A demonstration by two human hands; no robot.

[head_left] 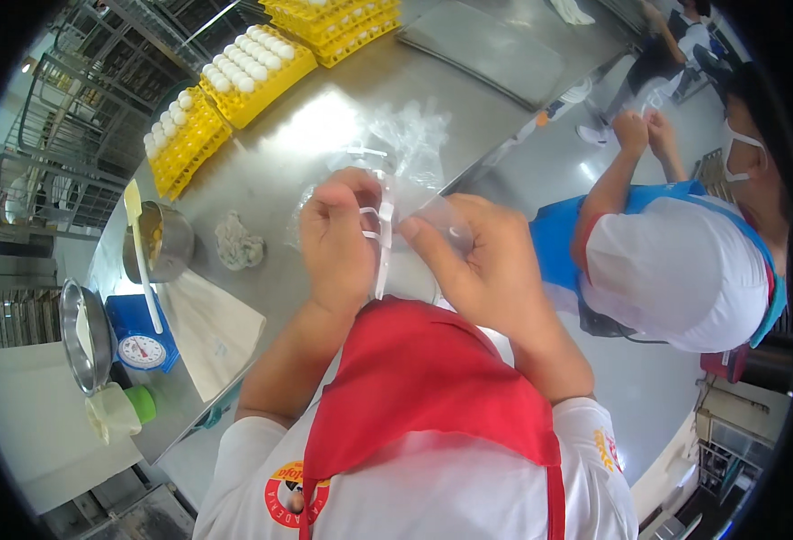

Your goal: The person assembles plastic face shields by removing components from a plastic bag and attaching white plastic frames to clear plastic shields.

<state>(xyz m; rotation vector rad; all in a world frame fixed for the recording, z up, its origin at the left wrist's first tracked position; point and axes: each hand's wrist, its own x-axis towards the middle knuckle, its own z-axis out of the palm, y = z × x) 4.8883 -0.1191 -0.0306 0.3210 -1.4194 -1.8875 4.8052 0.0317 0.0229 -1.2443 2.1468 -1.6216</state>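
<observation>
Above the top edge of the red apron [428, 360], between the two hands: a white strip [385, 232] with small loops on its left side, and against it a curved clear plastic sheet [448, 221]. Whether they are joined, I cannot tell. Left hand [338, 243] is curled closed on the strip; right hand [488, 256] pinches the sheet, thumb on the near face, other fingertips partly hidden.

Handling, my judgement: I would steady the strip with the left and press with the right close to the strip, so the sheet does not bow. Edge grip preferred; a thumb may smear the clear face. Loops look thin; avoid tugging one alone.

Outward: crumpled clear wrap [412, 135] lies on the metal surface [275, 180] beyond the hands, easily confused with the sheet. Cloth [237, 241] lies farther left, near a metal pot [178, 241].
</observation>
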